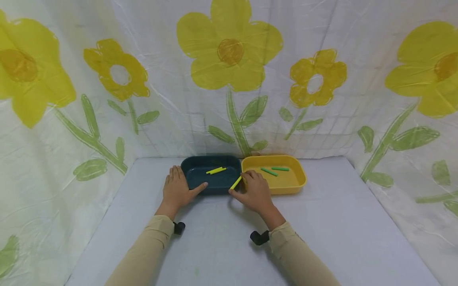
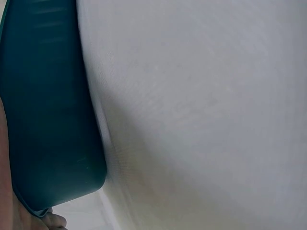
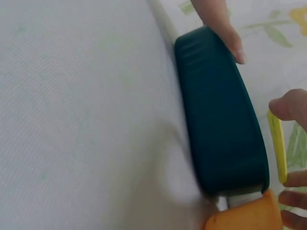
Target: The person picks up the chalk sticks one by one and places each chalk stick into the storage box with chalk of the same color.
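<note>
A dark teal tray (image 1: 211,190) stands at the back of the table, with two short yellow sticks (image 1: 216,171) lying inside it. My left hand (image 1: 177,190) rests against its left end, fingers straight, the thumb reaching over the front rim. Over the place where the two trays meet, my right hand (image 1: 255,192) pinches another yellow stick (image 1: 235,182) by its ends between thumb and fingers. That yellow stick (image 3: 278,147) is held clear of the teal tray in the right wrist view. A yellow tray (image 1: 286,190) beside it holds two green sticks (image 1: 269,172).
A white cloth (image 1: 222,246) covers the table. Behind the trays hangs a white curtain (image 1: 164,139) printed with yellow flowers, which also runs along both sides. The two trays stand side by side, close to the curtain. Each wrist wears a small black device (image 1: 259,237).
</note>
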`<state>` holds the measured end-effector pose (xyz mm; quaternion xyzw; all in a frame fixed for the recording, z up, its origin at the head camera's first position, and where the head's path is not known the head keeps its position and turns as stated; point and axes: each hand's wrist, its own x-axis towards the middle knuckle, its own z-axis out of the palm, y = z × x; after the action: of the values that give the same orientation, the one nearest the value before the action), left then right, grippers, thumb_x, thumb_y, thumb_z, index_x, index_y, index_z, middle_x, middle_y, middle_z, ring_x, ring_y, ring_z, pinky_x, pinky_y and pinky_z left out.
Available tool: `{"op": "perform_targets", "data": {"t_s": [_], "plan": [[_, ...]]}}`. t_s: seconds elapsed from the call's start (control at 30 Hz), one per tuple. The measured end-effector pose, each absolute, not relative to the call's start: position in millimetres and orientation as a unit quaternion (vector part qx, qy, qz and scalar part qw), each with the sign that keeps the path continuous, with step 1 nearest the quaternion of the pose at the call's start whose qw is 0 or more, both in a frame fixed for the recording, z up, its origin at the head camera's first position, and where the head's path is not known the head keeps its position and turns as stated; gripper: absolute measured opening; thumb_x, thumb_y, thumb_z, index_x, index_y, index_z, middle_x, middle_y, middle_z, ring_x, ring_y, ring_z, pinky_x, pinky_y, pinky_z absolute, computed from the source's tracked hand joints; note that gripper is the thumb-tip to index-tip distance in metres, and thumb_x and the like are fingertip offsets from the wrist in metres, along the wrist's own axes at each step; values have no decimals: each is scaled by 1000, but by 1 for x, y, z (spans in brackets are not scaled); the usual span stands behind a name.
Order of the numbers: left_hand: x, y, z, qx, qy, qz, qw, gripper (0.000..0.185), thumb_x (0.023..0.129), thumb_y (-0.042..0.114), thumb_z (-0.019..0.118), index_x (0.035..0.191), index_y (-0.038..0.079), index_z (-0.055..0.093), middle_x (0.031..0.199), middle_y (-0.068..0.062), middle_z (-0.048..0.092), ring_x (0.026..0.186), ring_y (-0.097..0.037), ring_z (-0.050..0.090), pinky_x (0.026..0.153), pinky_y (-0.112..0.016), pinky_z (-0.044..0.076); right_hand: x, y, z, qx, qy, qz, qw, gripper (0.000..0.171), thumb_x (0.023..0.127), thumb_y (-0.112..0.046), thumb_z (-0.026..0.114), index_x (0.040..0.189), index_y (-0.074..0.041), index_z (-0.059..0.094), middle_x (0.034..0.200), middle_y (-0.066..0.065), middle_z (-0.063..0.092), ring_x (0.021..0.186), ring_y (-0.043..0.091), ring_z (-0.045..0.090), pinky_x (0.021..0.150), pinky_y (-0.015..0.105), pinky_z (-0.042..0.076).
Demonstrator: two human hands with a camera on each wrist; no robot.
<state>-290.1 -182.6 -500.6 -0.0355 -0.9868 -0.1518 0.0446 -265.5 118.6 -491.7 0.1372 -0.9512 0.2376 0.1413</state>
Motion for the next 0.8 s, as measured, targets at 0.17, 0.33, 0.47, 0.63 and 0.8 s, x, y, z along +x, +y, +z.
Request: {"op": "perform_targets", "data": {"t_s": [0.17,0.33,0.47,0.63,0.8], "plan": [[-290,-182,-500,-37,-987,-149,47,143,84,99,40,164,-15,7,172,-38,8,162,-52,10,132,-64,15,-268,116,-490,121,-954,241,131,81,87,-67,76,142,-8,67,142,13,62,128,34,58,108,57,49],[-290,-182,-501,-37,-987,-147,45,144,83,99,40,164,-15,6,172,-38,9,163,-52,10,132,-63,15,-269,113,-489,115,-956,240,124,81,87,-69,75,141,-9,67,141,13,63,128,34,57,109,56,49],[-291,-182,-502,-35,-988,-147,43,144,83,99,40,164,-15,6,172,-37,9,163,-51,9,132,-63,14,-269,111,-489,108,-957,243,117,82,87,-69,74,142,-8,67,142,13,62,128,34,57,110,57,48],[-291,-182,-502,-34,-987,-148,46,143,83,99,40,164,-15,7,172,-37,9,163,-51,10,132,-63,15,-271,109,-488,94,-959,245,107,81,88,-68,75,142,-8,66,144,13,60,130,35,55,112,57,46],[-291,-182,-502,-35,-987,-149,49,143,84,99,40,164,-15,7,172,-37,9,163,-51,10,132,-62,15,-272,108,-488,90,-960,243,109,80,87,-67,76,142,-9,66,145,13,60,131,35,55,113,57,45]]}}
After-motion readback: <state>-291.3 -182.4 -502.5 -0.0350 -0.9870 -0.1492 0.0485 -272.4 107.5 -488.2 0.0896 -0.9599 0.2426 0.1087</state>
